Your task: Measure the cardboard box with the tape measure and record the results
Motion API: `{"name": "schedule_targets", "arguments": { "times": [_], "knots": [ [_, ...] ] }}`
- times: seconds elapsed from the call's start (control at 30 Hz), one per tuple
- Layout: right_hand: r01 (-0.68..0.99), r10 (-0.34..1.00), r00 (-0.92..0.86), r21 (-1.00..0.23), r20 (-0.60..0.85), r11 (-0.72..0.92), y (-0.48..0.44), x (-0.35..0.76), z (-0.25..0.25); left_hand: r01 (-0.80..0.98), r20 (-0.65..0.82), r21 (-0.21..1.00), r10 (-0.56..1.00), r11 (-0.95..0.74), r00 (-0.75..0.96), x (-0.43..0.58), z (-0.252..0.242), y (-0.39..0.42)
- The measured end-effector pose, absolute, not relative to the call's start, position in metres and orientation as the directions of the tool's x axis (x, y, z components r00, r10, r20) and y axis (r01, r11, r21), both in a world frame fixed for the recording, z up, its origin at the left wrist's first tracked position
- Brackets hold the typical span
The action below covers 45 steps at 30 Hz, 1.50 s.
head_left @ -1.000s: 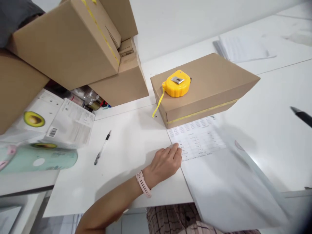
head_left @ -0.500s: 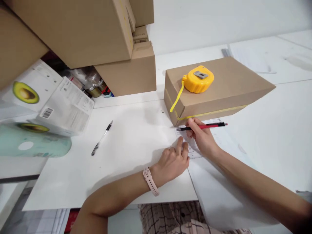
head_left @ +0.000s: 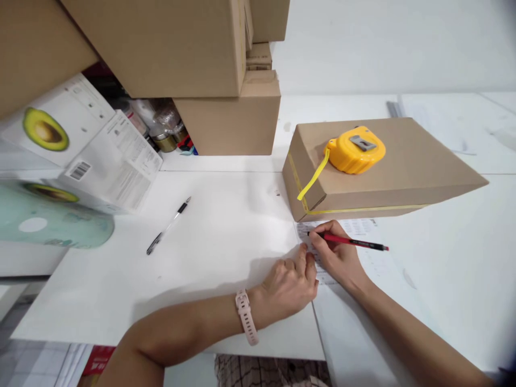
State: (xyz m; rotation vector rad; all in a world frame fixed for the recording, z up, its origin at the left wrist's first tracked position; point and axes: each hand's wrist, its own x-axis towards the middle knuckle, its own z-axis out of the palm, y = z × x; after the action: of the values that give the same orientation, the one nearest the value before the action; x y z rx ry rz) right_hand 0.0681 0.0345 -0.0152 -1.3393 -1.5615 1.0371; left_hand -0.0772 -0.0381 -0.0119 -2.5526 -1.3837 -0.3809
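Observation:
My right hand (head_left: pixel 341 255) pinches a red and black pen (head_left: pixel 350 241), its tip over the left part of a printed sheet (head_left: pixel 365 228). Beside it my left hand (head_left: pixel 288 285), with a pink band (head_left: pixel 245 317) at the wrist, rests on the sheet's left edge. Its index finger reaches out and the other fingers bend; it grips nothing. Just beyond the hands lies a closed cardboard box (head_left: pixel 387 177) with yellow tape along its side. On top of this box sits a yellow tape measure (head_left: pixel 357 150), its strip sticking out over the left edge.
A clear pen with black ends (head_left: pixel 168 226) lies on the white table (head_left: pixel 217 242). Large cardboard boxes (head_left: pixel 161 48) are stacked at the back left. White avocado-printed boxes (head_left: pixel 108 156) and a mint-green object (head_left: pixel 76 226) stand at the left. More papers (head_left: pixel 437 123) lie behind the box.
The view has shifted, so the box and tape measure appear lower and further right. My right hand has tilted the pen, its back end now lower, and its tip is over the sheet.

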Motion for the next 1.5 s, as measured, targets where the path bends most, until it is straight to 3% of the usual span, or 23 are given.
{"name": "schedule_targets", "arguments": {
  "times": [0.17,0.53,1.5],
  "knots": [
    [0.404,0.988,-0.117,-0.904,0.102,0.141,0.032,0.07,-0.019,0.848,0.423,-0.114,0.747,-0.517,0.512,-0.079,-0.018,-0.038],
    [0.438,0.978,-0.177,-0.881,0.109,0.178,0.033,0.069,-0.017,0.838,0.467,-0.117,0.715,-0.533,0.52,-0.079,-0.023,-0.035],
    [0.419,0.979,-0.156,-0.888,0.134,0.189,0.032,0.069,-0.017,0.831,0.446,-0.117,0.719,-0.543,0.533,-0.081,-0.021,-0.035]
  ]
}}
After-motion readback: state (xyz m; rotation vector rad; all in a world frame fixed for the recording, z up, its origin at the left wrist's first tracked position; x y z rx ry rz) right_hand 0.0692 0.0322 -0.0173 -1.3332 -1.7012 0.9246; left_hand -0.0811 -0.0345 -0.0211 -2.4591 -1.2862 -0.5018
